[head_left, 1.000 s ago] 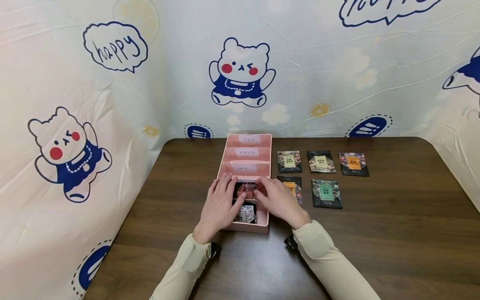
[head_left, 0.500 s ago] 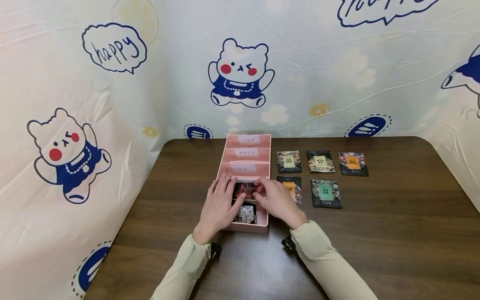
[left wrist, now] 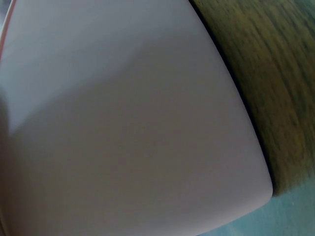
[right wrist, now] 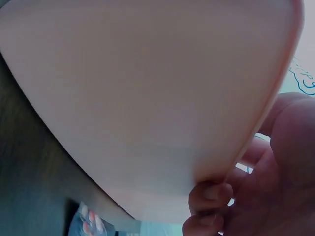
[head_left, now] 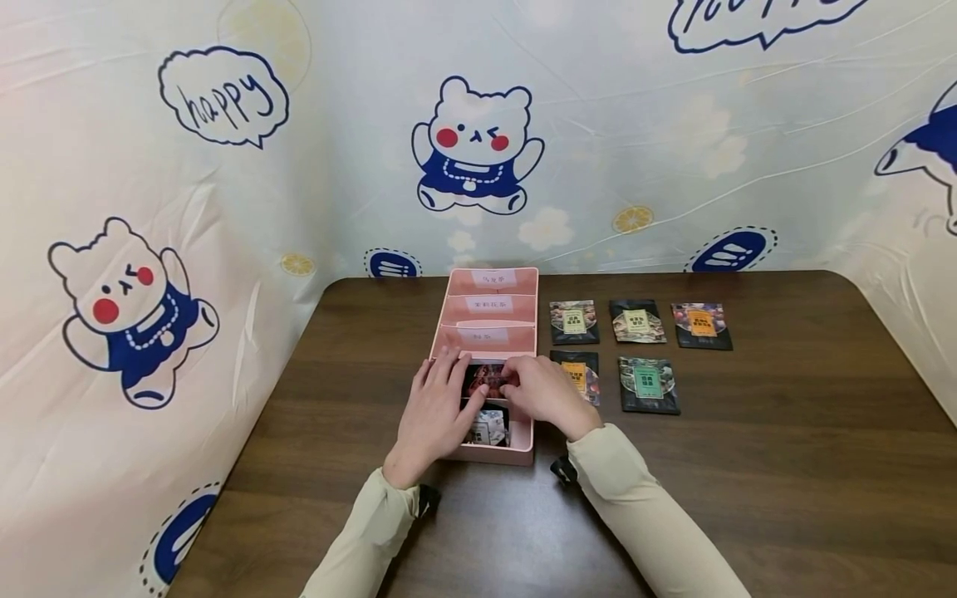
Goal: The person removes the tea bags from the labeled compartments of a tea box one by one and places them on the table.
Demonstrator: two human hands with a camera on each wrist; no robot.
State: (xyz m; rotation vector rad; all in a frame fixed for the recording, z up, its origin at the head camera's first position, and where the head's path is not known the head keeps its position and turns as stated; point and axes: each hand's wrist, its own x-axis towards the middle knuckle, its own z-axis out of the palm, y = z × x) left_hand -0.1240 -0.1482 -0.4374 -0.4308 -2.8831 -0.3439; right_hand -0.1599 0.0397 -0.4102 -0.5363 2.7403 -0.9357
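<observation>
Just below the center of the frame, a red-printed packet [head_left: 484,376] sits in a pink box [head_left: 493,455], where we see the left hand [head_left: 436,411] laid with fingers outstretched over the box's left side, apparently to steady it, while the right hand [head_left: 546,390] bends its fingers at the packet's right edge, though we cannot tell whether they pinch it. At right, five other packets [head_left: 650,385] lie face up on the counter [head_left: 748,482], spaced, we judge, for easy reading.
</observation>
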